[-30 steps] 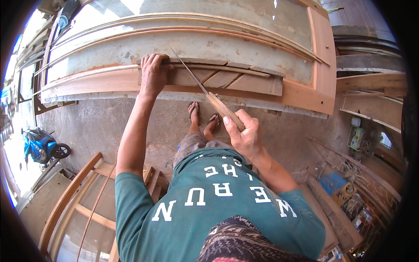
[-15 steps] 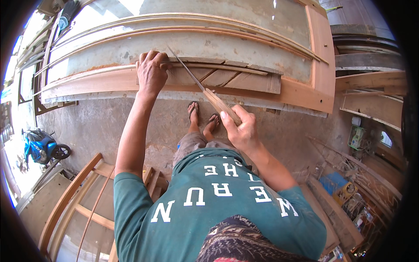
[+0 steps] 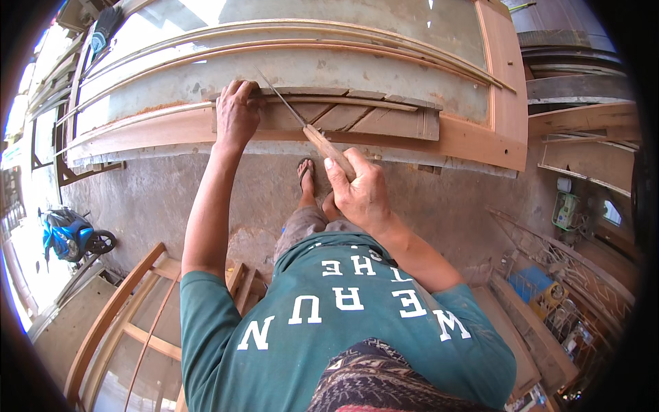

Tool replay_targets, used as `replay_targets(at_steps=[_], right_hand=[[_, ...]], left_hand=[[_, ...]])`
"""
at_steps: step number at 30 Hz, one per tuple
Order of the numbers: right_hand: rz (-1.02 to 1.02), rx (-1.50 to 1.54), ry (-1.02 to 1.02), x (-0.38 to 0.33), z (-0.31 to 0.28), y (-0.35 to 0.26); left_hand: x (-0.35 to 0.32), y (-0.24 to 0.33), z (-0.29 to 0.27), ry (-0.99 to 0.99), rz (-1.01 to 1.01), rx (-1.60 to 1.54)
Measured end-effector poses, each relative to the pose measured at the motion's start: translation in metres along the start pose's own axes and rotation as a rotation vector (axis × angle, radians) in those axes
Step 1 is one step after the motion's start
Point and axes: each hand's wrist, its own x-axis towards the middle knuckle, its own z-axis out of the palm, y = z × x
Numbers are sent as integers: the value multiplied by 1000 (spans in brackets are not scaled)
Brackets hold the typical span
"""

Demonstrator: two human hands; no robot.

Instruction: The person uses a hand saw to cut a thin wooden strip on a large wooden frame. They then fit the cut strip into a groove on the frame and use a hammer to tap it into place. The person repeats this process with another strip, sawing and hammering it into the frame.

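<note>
My right hand (image 3: 358, 189) is closed round the wooden handle of a handsaw (image 3: 328, 150). Its thin blade, seen nearly edge-on, slants away to the left across a wooden mitre box (image 3: 395, 125) with angled slots. Along the box runs a narrow wooden strip (image 3: 371, 102), which the blade crosses close to my left hand (image 3: 237, 113). The fingers of that hand curl over the strip and the box's left end; their tips are partly hidden. Whether the blade has cut into the strip cannot be made out.
Under the box lies a large wooden frame (image 3: 473, 145) around a grey panel. Long thin strips (image 3: 288, 45) lie across the panel. Planks are stacked at the right (image 3: 576, 89). Another wooden frame (image 3: 113, 309) stands behind on the left, and a blue motorbike (image 3: 72, 235) is farther left.
My right hand has pushed the handsaw forward and a little left, away from my body. My left hand stays on the strip and mitre box.
</note>
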Motion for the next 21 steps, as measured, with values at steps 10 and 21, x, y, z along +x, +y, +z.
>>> replay_targets(at_steps=[10, 21], right_hand=[[-101, 90, 21, 6, -8, 14], [-91, 97, -11, 12, -12, 19]], left_hand=[[2, -5, 3, 54, 28, -25], [-1, -5, 3, 15, 15, -33]])
